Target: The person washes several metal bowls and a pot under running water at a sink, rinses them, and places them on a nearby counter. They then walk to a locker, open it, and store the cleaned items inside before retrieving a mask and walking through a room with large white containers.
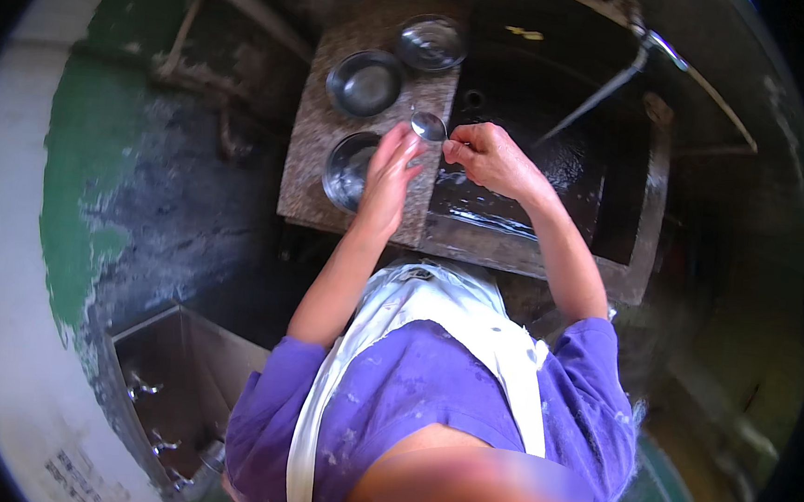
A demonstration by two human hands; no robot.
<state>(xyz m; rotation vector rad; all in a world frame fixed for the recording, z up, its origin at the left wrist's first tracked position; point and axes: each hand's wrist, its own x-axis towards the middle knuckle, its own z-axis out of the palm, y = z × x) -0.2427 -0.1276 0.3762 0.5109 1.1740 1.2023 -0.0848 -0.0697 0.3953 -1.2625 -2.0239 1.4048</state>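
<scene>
L hand: left hand [391,171] is reaching up over the stone edge, fingers spread fairly wide and curling toward a small steel cup [427,126]. Fingertips are sitting just at the cup's side; can't tell if they're actually gripping it.
R hand: right hand [489,154] is closing thumb + fingers narrow on the cup's rim, at the rim's right side. Pinch looks tight, but the contact spot is tiny and blurry.
Cup: small, shiny, mouth tilting toward the camera, hanging betw. both hands, above the line where counter meets sink. Inside is hard to make out.
Counter: speckled granite slab [312,142], w/ three steel bowls on it. Far bowl [431,42] and middle bowl [364,81] are showing whole. Near bowl [350,168] is partly hiding behind the L hand and wrist.
Sink: dark wet basin [524,101] to the right of the slab. Bottom is glistening, drain barely showing. Thin tap pipe [599,92] is slanting in from upper right.
Body: purple shirt and white apron are filling the lower middle, covering the floor below the counter.
Lower left: steel box w/ hooks [173,394], its base cut off by the dark lens rim.
Wall: green and white paint at left, bending w/ the fisheye.
</scene>
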